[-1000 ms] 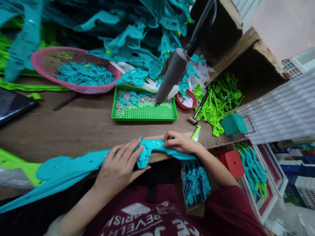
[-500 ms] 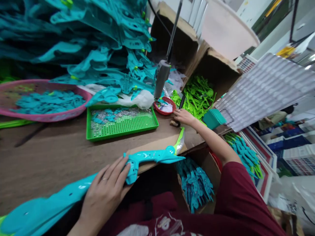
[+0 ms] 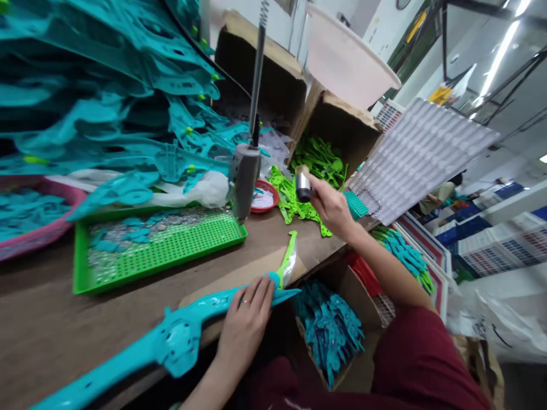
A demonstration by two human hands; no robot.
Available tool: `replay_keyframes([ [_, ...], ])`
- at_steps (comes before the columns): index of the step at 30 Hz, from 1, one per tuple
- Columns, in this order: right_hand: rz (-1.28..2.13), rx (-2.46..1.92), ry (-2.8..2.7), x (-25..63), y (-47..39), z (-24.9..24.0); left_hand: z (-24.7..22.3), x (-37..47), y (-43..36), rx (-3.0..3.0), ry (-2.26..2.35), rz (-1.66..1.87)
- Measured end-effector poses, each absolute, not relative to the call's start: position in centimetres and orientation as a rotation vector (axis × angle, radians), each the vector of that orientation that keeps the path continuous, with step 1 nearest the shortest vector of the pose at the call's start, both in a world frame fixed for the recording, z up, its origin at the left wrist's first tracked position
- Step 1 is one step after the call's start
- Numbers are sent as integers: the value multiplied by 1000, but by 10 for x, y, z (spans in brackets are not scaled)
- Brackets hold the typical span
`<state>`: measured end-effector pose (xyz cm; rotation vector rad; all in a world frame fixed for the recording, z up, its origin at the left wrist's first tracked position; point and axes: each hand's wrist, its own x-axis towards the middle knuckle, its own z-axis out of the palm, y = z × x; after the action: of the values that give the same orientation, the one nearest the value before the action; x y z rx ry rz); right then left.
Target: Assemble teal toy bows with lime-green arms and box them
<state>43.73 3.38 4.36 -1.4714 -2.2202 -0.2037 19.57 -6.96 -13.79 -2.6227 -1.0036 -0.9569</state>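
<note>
A long teal plastic piece (image 3: pixel 177 336) lies along the table's front edge, with a lime-green arm (image 3: pixel 288 256) at its far end. My left hand (image 3: pixel 250 316) rests on the teal piece near that end, fingers laid over it. Raised above the table at the right, my right hand (image 3: pixel 331 206) is closed round a hammer, whose metal head (image 3: pixel 303 185) shows beyond the fingers. Most of the handle is hidden by the hand. A grey electric screwdriver (image 3: pixel 244 179) hangs left of the hammer.
A green tray (image 3: pixel 171 250) of small metal parts sits beside a pink basket (image 3: pixel 51 228). Behind are a red basket (image 3: pixel 267 206), lime-green parts (image 3: pixel 299 199) and a heap of teal pieces (image 3: pixel 128 74). An open box of teal parts (image 3: pixel 331 330) stands below the table edge.
My right hand has lifted the hammer off the table. My left hand has moved along the teal piece toward its lime-green end. The view has shifted to the right.
</note>
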Motion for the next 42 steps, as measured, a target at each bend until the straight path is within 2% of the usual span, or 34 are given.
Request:
replay_keyframes([
  [2, 152, -1653, -2071, 445, 3, 17, -144, 196, -64, -2630, -972, -1022],
  [4, 353, -1790, -1952, 457, -18, -15, -146, 192, -61, -2620, -934, -1081],
  [7, 395, -1871, -1826, 471, -27, -52, -144, 188, -60, -2605, -886, -1123],
  [10, 375, -1862, -1610, 471, -17, -68, -141, 187, -59, -2604, -870, -1152],
  [15, 543, -1803, -1625, 458, -11, -63, -143, 189, -56, -2558, -850, -1223],
  [19, 433, -1766, -1446, 443, -47, -59, -145, 191, -55, -2514, -835, -1276],
  [24, 666, -1715, -1737, 416, -92, -57, -144, 189, -55, -2550, -907, -1277],
  [27, 562, -1741, -1639, 403, -102, -53, -147, 187, -53, -2590, -906, -1311],
  [30, 638, -1770, -1751, 399, -101, -48, -151, 192, -50, -2584, -973, -1371],
  [35, 740, -1757, -1696, 408, -103, -31, -138, 200, -62, -2628, -1092, -1250],
  [42, 929, -1776, -1370, 415, -108, -18, -109, 83, -103, -2556, -1275, -1122],
])
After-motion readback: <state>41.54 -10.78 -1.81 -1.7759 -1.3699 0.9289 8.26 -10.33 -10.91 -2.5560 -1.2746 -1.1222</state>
